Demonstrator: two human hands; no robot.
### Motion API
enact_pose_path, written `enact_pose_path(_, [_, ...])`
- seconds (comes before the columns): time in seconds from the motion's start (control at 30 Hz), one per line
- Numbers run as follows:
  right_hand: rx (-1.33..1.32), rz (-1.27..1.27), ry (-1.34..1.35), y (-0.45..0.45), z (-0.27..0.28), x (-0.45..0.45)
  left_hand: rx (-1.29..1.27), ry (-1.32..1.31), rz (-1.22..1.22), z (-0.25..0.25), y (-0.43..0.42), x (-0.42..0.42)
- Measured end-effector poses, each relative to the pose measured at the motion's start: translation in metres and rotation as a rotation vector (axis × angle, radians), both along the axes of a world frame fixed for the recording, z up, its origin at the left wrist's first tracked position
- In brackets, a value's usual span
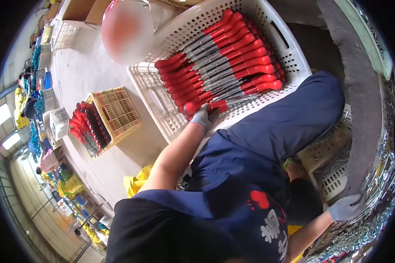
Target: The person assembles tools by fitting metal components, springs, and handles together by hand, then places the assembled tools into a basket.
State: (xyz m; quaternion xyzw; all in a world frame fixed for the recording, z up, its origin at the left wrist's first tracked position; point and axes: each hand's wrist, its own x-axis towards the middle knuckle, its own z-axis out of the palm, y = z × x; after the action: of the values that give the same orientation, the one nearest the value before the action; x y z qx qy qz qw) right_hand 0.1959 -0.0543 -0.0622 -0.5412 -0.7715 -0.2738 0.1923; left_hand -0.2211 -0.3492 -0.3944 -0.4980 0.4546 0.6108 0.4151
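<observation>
My left hand (pixel 205 118), in a light glove, is closed on a red-handled tool (pixel 219 105) at the near edge of a large white crate (pixel 156 115). Inside that crate lie several rows of red-handled tools (pixel 232 55) with grey metal middles, side by side. On the far right my right hand (pixel 347 207), also gloved, reaches down to a mass of small shiny metal parts (pixel 373 219). Its fingertips are hidden among the parts, so what they hold cannot be made out.
A smaller cream crate (pixel 114 115) stands on the floor at the left, with red and black handled tools (pixel 90 131) in it. Another crate (pixel 335 182) with metal rods sits low beside my leg. A grey table edge (pixel 364 96) runs down the right.
</observation>
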Motion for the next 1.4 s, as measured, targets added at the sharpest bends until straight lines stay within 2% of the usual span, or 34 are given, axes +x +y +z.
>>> enact_pose_path(0.03, [-0.003,0.009,-0.004,0.001,0.001,-0.004,-0.032,-0.067,0.022,0.002,0.001,-0.005])
enact_pose_path(0.1, [-0.016,-0.01,-0.041,0.008,-0.005,0.022,0.026,-0.136,-0.509,-0.018,-0.024,-0.02])
enact_pose_path(0.17, [-0.008,-0.027,-0.067,0.011,-0.007,0.031,-0.007,0.468,-1.52,0.001,-0.057,-0.048])
enact_pose_path(0.23, [0.019,-0.045,-0.091,0.01,-0.007,0.029,-0.219,0.769,-2.057,0.027,-0.08,-0.062])
enact_pose_path(0.3, [0.055,-0.051,-0.094,0.011,-0.009,0.031,-0.602,0.711,-2.116,0.05,-0.089,-0.064])
enact_pose_path(0.33, [0.064,-0.042,-0.09,0.012,-0.009,0.033,-0.651,0.809,-1.994,0.021,-0.102,-0.062])
enact_pose_path(0.4, [0.073,-0.02,-0.076,0.013,-0.01,0.032,-0.511,0.46,-1.792,-0.001,-0.091,-0.055])
enact_pose_path(0.47, [0.075,-0.012,-0.131,0.013,-0.006,0.031,-0.465,0.171,-1.341,-0.036,-0.09,-0.05])
enact_pose_path(0.57, [0.08,0.044,-0.119,0.016,-0.006,0.034,-0.353,0.321,-0.862,-0.073,-0.105,-0.034])
enact_pose_path(0.6, [0.077,0.074,-0.106,0.018,-0.007,0.037,-0.26,0.246,-0.679,-0.104,-0.123,-0.035])
enact_pose_path(0.7, [0.064,-0.015,-0.102,0.017,-0.008,0.041,-0.388,0.255,-0.611,-0.153,-0.151,-0.035])
enact_pose_path(0.77, [0.084,0.016,-0.145,0.015,-0.003,0.032,-0.296,0.276,-0.47,-0.152,-0.15,-0.031])
enact_pose_path(0.83, [0.103,-0.007,-0.162,0.015,-0.004,0.029,-0.237,0.268,-0.258,-0.08,-0.112,-0.027])
enact_pose_path(0.9, [0.107,-0.082,-0.165,0.014,-0.008,0.037,-0.532,0.209,-0.924,-0.017,-0.09,-0.036])
enact_pose_path(0.93, [0.116,-0.063,-0.148,0.016,-0.009,0.039,-0.63,0.534,-1.052,0.027,-0.067,-0.027])
enact_pose_path(0.97, [0.109,-0.06,-0.144,0.015,-0.009,0.036,-0.86,0.908,-1.304,0.037,-0.06,-0.019])
enact_pose_path(1.03, [0.099,-0.055,-0.144,0.015,-0.007,0.032,-0.405,1.339,-1.748,0.034,-0.058,-0.031])
enact_pose_path(1.13, [0.085,-0.065,-0.139,0.012,-0.007,0.028,-0.082,0.964,-2.438,-0.007,-0.052,-0.039])
enact_pose_path(1.23, [0.073,-0.031,-0.199,0.008,-0.003,0.022,-0.025,0.893,-2.714,-0.001,-0.038,-0.049])
enact_pose_path(1.27, [0.071,-0.024,-0.215,0.011,-0.005,0.03,-0.025,0.895,-2.893,-0.005,-0.039,-0.051])
enact_pose_path(1.37, [0.03,-0.032,-0.172,0.01,-0.003,0.039,-0.013,0.825,-3.004,-0.024,-0.065,-0.055])
enact_pose_path(1.4, [0.026,-0.025,-0.16,0.01,-0.005,0.042,-0.027,0.821,-3.059,-0.017,-0.055,-0.055])
